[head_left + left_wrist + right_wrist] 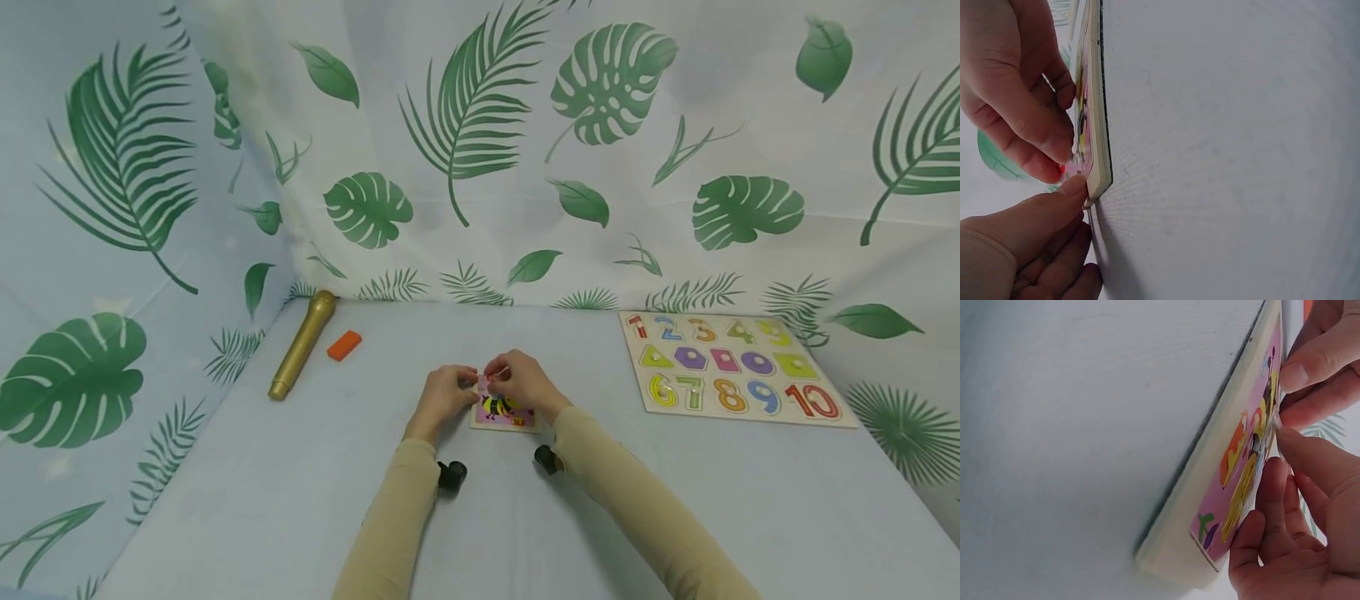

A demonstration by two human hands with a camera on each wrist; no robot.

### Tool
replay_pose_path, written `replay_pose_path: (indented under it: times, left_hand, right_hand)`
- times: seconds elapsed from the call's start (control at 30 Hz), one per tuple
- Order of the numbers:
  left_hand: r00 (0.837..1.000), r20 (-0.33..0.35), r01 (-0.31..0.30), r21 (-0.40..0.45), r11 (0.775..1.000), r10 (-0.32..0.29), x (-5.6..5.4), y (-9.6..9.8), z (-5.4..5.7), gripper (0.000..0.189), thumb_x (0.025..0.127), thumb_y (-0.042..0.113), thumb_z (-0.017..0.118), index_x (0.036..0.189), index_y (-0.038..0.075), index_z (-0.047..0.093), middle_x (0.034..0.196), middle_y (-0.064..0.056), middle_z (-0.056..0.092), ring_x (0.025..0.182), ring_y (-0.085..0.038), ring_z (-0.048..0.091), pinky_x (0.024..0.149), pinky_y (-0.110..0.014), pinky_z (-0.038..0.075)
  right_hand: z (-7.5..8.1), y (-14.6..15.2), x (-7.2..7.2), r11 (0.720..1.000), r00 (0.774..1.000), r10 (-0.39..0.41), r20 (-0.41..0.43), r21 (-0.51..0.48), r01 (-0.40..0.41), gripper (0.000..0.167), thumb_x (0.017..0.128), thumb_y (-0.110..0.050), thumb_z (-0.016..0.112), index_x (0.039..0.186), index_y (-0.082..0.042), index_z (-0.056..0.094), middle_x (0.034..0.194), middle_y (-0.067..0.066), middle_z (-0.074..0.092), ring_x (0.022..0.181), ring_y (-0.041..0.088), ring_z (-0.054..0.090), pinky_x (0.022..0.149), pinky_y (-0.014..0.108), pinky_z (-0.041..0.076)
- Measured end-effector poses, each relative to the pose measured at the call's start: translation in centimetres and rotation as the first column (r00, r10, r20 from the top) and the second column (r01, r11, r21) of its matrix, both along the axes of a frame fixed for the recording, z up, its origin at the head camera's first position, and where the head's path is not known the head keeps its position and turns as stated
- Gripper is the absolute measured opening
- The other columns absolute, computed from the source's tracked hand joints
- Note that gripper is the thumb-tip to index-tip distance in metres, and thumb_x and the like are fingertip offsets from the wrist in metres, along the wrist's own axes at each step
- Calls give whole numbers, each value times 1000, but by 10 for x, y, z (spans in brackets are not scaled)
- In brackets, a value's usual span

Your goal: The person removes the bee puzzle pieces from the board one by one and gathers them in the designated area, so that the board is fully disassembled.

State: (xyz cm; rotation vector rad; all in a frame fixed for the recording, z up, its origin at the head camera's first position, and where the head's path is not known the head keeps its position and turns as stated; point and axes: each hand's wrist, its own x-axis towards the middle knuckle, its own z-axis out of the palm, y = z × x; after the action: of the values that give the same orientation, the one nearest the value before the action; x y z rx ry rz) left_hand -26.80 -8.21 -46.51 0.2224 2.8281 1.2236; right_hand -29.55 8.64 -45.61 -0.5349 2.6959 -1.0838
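Observation:
A small square wooden jigsaw puzzle (504,428) with a bee picture on pink lies on the table between both hands. My left hand (444,396) is at its left side; in the left wrist view the left thumb (1072,186) presses the puzzle's corner, with the other fingers curled beside the edge. My right hand (527,384) reaches over the far part of the picture. Its thumb (1291,439) and forefinger come together on a thin puzzle piece at the surface, mostly hidden by the fingers. A little red shows by the right fingertips.
At the far left lie a gold microphone (302,346) and an orange block (344,345). To the right is a wooden number-and-shape board (637,367). Leaf-printed cloth (517,225) hangs behind the table and along its left side.

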Motion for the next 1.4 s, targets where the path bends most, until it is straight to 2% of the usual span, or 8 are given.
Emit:
replay_pose_path:
  times: [0.3,0.6,0.83,0.97,1.13,1.27,1.4]
  left_hand:
    - [1000,-7,2,-19,1000,-2,0,1,1,28,81,3,77,109,-1,73,125,-11,65,124,-30,54,107,-44,41]
    - [1000,20,-18,-10,1000,18,0,1,-2,27,83,4,76,109,-1,73,127,-10,65,126,-30,53,109,-44,39]
    - [1000,11,-12,-9,1000,12,-1,1,-3,28,81,4,77,109,-1,73,125,-10,66,125,-30,54,108,-44,39]
    - [1000,12,-11,3,1000,11,0,2,-1,28,80,3,77,108,-2,73,124,-10,66,124,-30,54,108,-43,39]
    - [999,36,-26,27,999,25,3,3,3,29,82,1,75,110,-3,71,126,-11,65,125,-30,53,110,-44,37]
    - [999,27,-23,25,999,22,3,2,4,30,82,1,75,111,-4,71,126,-11,65,125,-31,53,109,-44,38]
    - [999,28,-19,21,1000,18,2,1,1,31,81,2,76,111,-3,71,126,-11,65,125,-30,54,108,-43,39]
  right_hand:
    - [-1,1,-2,995,993,75,-89,66,-69,19,91,-11,70,108,-5,72,109,10,61,100,24,62,90,37,54]
    - [-4,4,-3,994,990,92,-104,72,-85,18,91,-12,70,107,-5,73,109,10,62,100,24,62,91,38,53]
    - [-2,12,-5,994,991,103,-91,41,-99,21,92,-15,69,111,-7,73,110,7,64,101,22,63,92,37,53]
    - [2,27,-12,998,997,53,-59,25,-52,23,93,-18,68,113,-8,73,112,8,64,103,23,62,94,40,52]
    - [1,63,-30,998,998,-66,-20,-5,66,27,95,-23,66,117,-9,71,120,10,63,111,27,57,97,44,49]
    - [-2,95,-41,984,984,-176,10,-16,176,30,96,-25,64,121,-9,69,126,12,61,114,29,54,90,41,51]
    - [-3,115,-48,969,969,-246,29,-2,246,34,97,-28,62,124,-8,67,126,14,62,109,29,57,85,39,52]
